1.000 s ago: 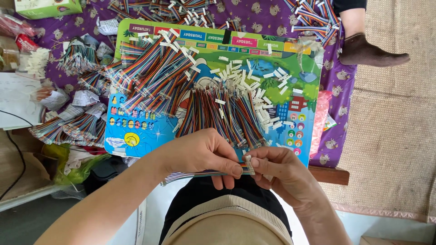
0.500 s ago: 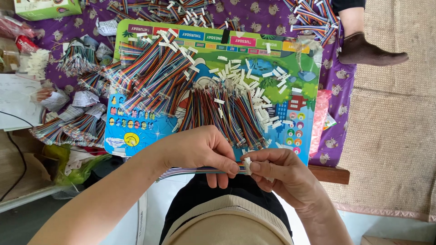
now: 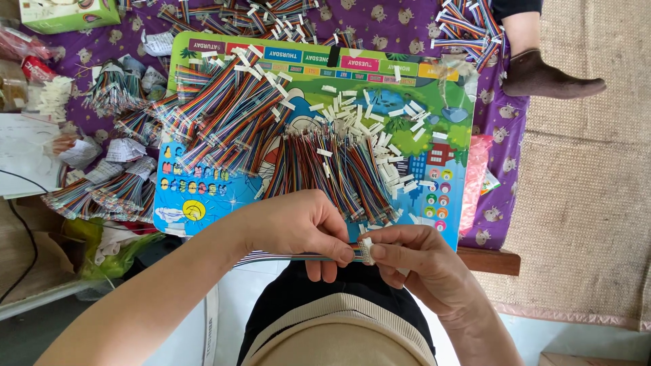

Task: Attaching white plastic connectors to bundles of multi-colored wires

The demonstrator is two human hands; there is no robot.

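My left hand [image 3: 302,227] pinches a flat multicoloured ribbon cable [image 3: 285,257] near its end, the cable running left under my palm. My right hand [image 3: 417,261] grips a small white plastic connector [image 3: 367,249] at the cable's tip, thumb and forefinger closed on it. Both hands meet just below the near edge of a colourful picture board [image 3: 203,203]. On the board lie a heap of loose coloured wire bundles [image 3: 339,169] and several loose white connectors [image 3: 369,118].
More ribbon cable bundles [image 3: 102,193] pile up left of the board on a purple patterned cloth [image 3: 400,27]. Another person's socked foot [image 3: 546,74] rests at the top right. A green box [image 3: 61,13] sits top left. A woven mat [image 3: 590,203] covers the floor on the right.
My hands stay close together at the cable's end; the right fingers have shifted slightly on the white connector. Nothing else has moved.
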